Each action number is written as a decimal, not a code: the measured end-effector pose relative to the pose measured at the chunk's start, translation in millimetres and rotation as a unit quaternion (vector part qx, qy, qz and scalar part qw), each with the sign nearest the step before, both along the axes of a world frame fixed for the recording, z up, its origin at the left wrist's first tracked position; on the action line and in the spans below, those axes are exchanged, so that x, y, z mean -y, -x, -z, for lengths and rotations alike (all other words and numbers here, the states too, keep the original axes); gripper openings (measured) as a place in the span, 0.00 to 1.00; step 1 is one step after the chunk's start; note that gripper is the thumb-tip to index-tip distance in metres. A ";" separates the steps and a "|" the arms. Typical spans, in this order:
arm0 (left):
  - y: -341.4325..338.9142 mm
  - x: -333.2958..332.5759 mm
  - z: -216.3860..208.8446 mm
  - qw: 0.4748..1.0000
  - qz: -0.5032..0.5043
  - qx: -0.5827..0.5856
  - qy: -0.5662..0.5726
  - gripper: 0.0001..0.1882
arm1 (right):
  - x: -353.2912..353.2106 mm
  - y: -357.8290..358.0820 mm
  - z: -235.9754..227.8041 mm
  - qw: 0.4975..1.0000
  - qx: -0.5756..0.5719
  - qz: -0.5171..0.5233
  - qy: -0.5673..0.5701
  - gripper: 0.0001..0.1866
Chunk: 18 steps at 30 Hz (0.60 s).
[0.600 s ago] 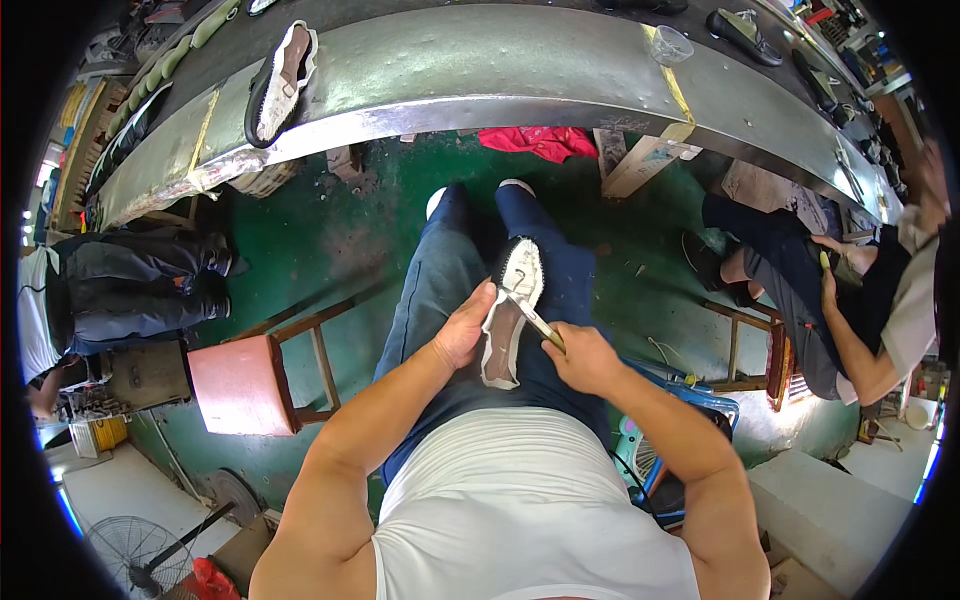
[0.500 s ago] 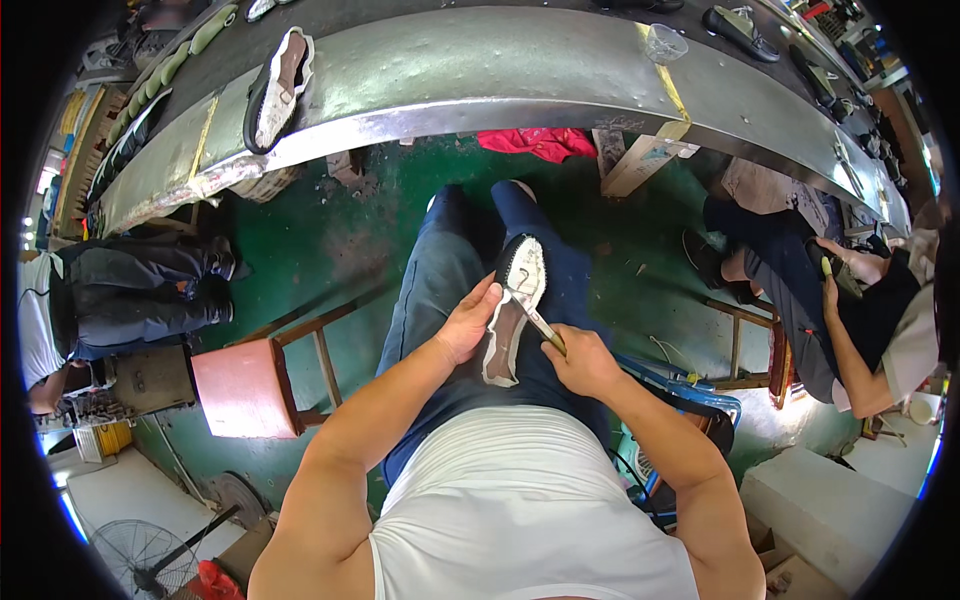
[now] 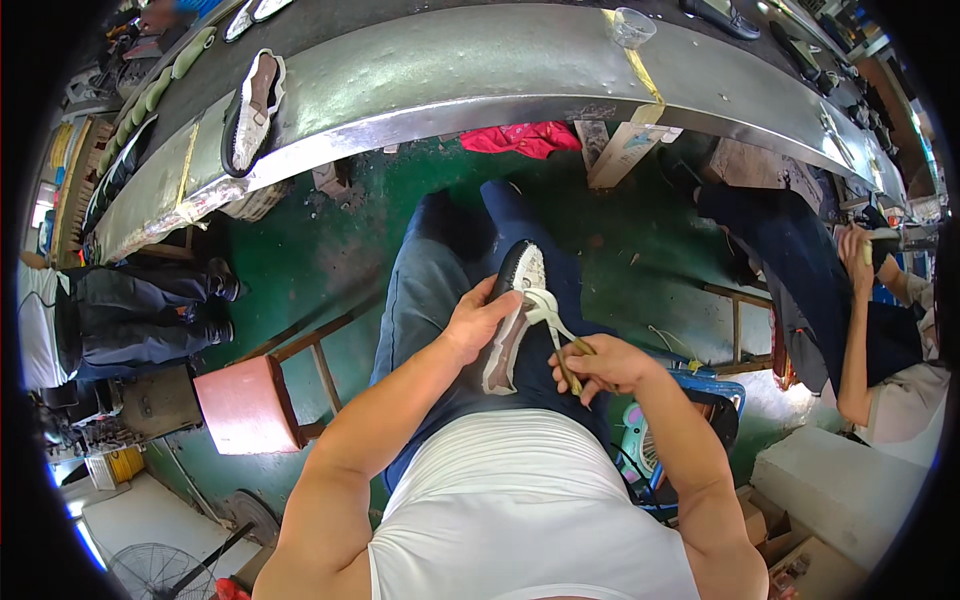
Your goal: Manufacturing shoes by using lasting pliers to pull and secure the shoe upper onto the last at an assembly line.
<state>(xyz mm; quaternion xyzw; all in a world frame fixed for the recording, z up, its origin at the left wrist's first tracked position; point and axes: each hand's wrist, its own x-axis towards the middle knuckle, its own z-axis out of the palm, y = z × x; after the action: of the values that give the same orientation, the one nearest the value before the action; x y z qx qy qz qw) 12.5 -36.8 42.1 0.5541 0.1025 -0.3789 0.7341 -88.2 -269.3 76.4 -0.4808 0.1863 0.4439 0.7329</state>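
A half-made black shoe (image 3: 504,352) lies sole-up over my lap, toe pointing away. Its underside shows a rough white toe and a brown strip with a pale, ragged edge. My left hand (image 3: 478,322) is closed around its left side, thumb on the underside. In my right hand (image 3: 612,366) is a pair of pincers (image 3: 558,332) with pale jaws and two spread handles. The jaws are over the middle of the shoe by my left thumb; whether they grip its edge, I cannot tell.
Ahead runs a metal-edged bench (image 3: 440,70) bearing another unfinished shoe (image 3: 252,112) and a clear plastic cup (image 3: 633,27). A pink-topped stool (image 3: 245,404) stands left, a fan (image 3: 165,575) lower left. People sit or stand at both sides. Red cloth (image 3: 522,139) lies beneath the bench.
My right hand has turned the pincers, and their handles have spread apart. The jaws now lie broad across the shoe's middle. My left hand keeps its hold on the shoe.
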 end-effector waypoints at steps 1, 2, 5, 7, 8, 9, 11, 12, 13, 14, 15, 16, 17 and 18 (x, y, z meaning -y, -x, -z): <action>-3.6 0.9 1.5 1.000 -0.002 0.001 0.001 0.29 | 4.5 -0.8 -13.2 0.999 -0.001 -0.012 0.045 0.17; -8.4 1.4 3.7 1.000 0.013 0.002 -0.024 0.28 | 7.7 -5.1 -19.1 0.999 0.000 -0.014 0.046 0.17; -4.6 5.4 2.2 0.997 0.034 0.001 -0.073 0.26 | 7.4 -14.6 -28.7 0.977 0.111 -0.028 0.180 0.18; -4.2 8.8 4.9 0.991 0.050 0.041 -0.117 0.26 | -12.3 -31.6 -34.7 0.911 0.300 0.027 0.280 0.21; -5.0 10.2 5.8 0.991 0.049 0.043 -0.118 0.26 | -17.3 -41.5 -38.6 0.884 0.334 -0.030 0.327 0.22; -5.2 10.5 5.8 0.985 0.062 0.052 -0.151 0.26 | -15.3 -50.0 -35.0 0.883 0.336 -0.030 0.326 0.22; -6.3 11.1 5.8 0.978 0.078 0.063 -0.184 0.26 | -11.3 -62.6 -24.9 0.829 0.335 -0.194 0.404 0.23; -5.0 9.5 7.2 0.979 0.076 0.067 -0.177 0.26 | -13.6 -61.3 -39.9 0.833 0.349 -0.174 0.392 0.25; -4.9 8.1 8.9 0.980 0.075 0.070 -0.171 0.26 | -16.3 -58.7 -37.8 0.832 0.352 -0.176 0.391 0.25; -6.9 7.1 12.0 0.982 0.075 0.081 -0.150 0.26 | -19.0 -55.4 -33.7 0.801 0.405 -0.164 0.409 0.25; -8.1 7.1 7.5 0.983 0.075 0.081 -0.150 0.26 | -21.1 -53.1 -34.7 0.768 0.455 -0.150 0.426 0.25; -10.0 6.4 1.9 0.982 0.094 0.067 -0.152 0.25 | -20.3 -54.4 -37.5 0.768 0.455 -0.151 0.426 0.25; -10.6 6.4 -1.7 0.980 0.113 0.054 -0.154 0.24 | -18.4 -57.3 -41.9 0.767 0.422 -0.198 0.442 0.25; -10.3 5.3 1.2 0.980 0.112 0.055 -0.154 0.24 | -19.1 -60.2 -45.7 0.763 0.388 -0.243 0.457 0.24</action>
<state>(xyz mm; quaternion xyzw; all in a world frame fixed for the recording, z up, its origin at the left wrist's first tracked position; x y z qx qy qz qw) 22.8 -42.1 41.0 0.6887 0.0564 -0.4077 0.5970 -28.0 -250.2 122.1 -0.9189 -0.0568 0.2450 0.3039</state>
